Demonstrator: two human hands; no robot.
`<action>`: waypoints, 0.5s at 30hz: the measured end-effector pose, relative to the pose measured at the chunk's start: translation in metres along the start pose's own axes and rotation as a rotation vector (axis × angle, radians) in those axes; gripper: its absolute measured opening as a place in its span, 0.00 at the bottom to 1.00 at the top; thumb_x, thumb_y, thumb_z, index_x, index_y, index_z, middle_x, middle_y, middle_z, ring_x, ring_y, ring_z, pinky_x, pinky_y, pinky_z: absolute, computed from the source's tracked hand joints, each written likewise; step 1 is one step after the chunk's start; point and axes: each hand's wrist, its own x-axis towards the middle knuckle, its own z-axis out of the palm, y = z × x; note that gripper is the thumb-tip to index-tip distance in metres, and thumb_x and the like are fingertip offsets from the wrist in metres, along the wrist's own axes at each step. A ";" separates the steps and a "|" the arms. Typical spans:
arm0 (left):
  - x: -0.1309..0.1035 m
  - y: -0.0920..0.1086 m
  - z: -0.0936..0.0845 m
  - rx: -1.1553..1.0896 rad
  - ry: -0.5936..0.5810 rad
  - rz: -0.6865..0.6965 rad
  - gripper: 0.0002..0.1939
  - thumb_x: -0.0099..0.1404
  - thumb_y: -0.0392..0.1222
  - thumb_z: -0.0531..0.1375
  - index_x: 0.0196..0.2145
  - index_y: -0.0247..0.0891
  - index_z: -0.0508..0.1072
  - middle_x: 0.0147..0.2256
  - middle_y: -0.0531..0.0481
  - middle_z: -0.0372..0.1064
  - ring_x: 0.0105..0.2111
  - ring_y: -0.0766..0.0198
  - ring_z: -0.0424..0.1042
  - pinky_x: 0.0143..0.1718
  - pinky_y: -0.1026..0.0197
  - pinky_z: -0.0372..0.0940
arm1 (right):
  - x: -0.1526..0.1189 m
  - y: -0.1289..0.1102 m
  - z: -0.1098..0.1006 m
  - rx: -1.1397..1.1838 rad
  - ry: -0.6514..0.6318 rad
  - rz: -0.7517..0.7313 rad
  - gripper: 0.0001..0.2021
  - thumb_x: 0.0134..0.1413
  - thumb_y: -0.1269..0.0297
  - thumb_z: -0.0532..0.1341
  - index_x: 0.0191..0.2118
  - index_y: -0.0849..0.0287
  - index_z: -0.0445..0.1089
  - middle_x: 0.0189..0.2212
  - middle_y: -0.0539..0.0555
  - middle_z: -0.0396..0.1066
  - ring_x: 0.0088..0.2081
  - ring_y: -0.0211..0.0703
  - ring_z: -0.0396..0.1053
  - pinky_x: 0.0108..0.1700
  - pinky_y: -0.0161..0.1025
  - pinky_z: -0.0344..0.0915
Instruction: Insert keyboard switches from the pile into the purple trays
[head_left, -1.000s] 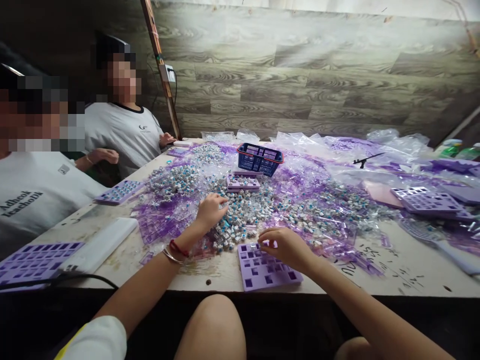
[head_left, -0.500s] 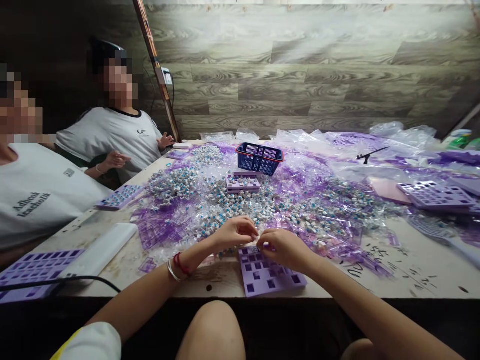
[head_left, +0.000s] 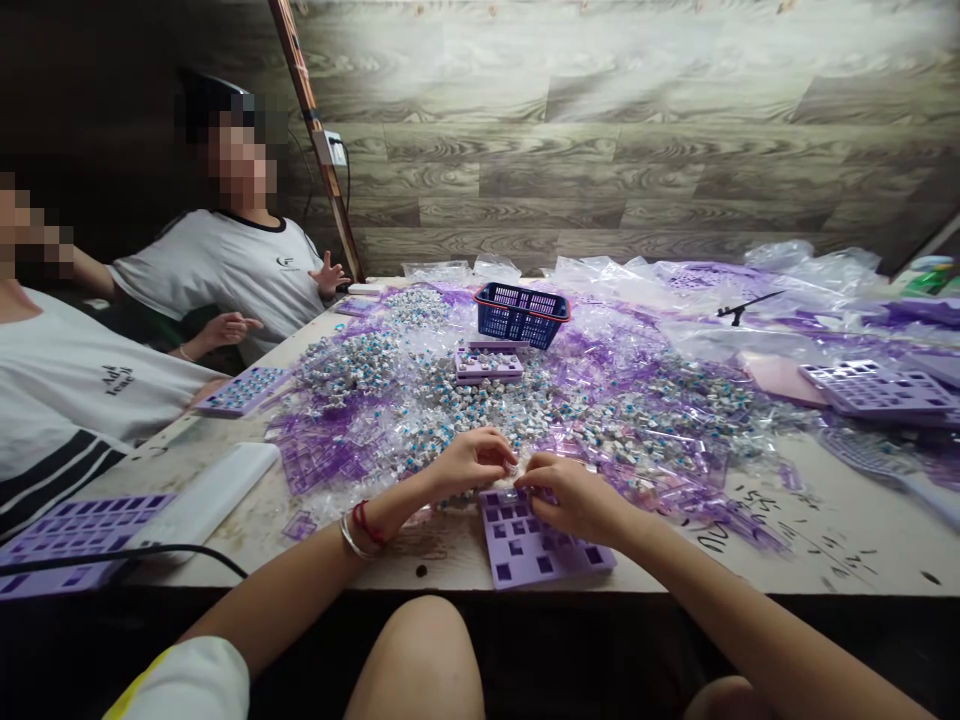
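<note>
Directly in front of me on the table lies a purple panel with square holes (head_left: 525,548). My left hand (head_left: 474,462) is just beyond its far left corner, thumb and fingers pinched together. Over the far edge of the panel my right hand (head_left: 574,492) is also pinched, its fingertips close to those of the left. Whatever sits between the fingertips is too small to make out. Past both hands spreads a heap of small white pieces with blue parts (head_left: 450,415), which look like keyboard switches.
A dark blue basket (head_left: 521,318) stands tilted behind a small purple stack (head_left: 487,365). Purple clear plastic (head_left: 322,450) lies around the heap. Further purple panels (head_left: 874,388) are at the right. A white bar (head_left: 217,500) and black cable lie left. Two people (head_left: 225,265) sit at the left.
My hands stay nearly in place, the right fingertips shifting slightly on the panel's far edge. At the left, the nearer person has leaned and raised an arm.
</note>
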 end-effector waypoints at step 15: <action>0.000 -0.006 0.000 -0.100 0.025 -0.151 0.16 0.52 0.40 0.66 0.38 0.31 0.71 0.31 0.50 0.69 0.31 0.66 0.69 0.34 0.64 0.64 | 0.003 0.003 0.002 0.019 0.066 0.000 0.11 0.47 0.80 0.60 0.33 0.59 0.74 0.34 0.53 0.74 0.35 0.41 0.70 0.39 0.36 0.64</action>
